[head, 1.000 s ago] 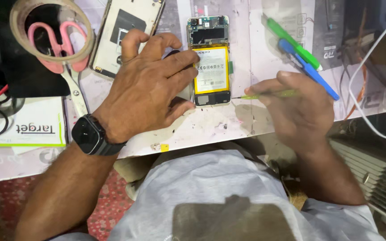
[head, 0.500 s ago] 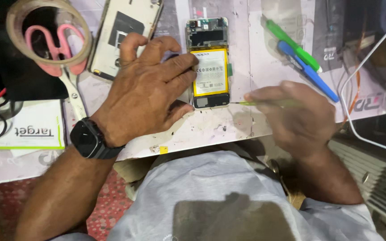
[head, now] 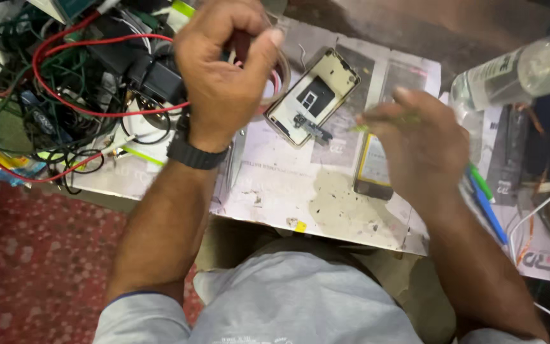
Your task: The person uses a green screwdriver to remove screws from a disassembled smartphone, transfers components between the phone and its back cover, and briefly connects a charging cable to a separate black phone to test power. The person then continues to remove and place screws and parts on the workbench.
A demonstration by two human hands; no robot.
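My left hand point(head: 224, 70) is raised over the tape roll point(head: 282, 67) and the pink-handled scissors point(head: 274, 84). Its fingers are curled and pinched together, with something dark between them that I cannot identify. A black wristwatch point(head: 195, 153) is on that wrist. My right hand point(head: 423, 143) is blurred and grips a thin green tool point(head: 377, 124). It hovers over an opened phone with a yellow battery point(head: 373, 169), covering most of it. A separate phone back frame point(head: 313, 95) lies tilted between the two hands.
The table is covered with stained newspaper point(head: 300, 191). A tangle of red, green and black cables point(head: 65, 83) fills the left. A clear plastic bottle point(head: 517, 70) lies at the far right, and green and blue pens point(head: 484, 199) lie beside my right wrist.
My left hand has lifted off the opened phone and moved away to the tape roll. My right hand has moved over the phone with the green tool. The view has swung left.
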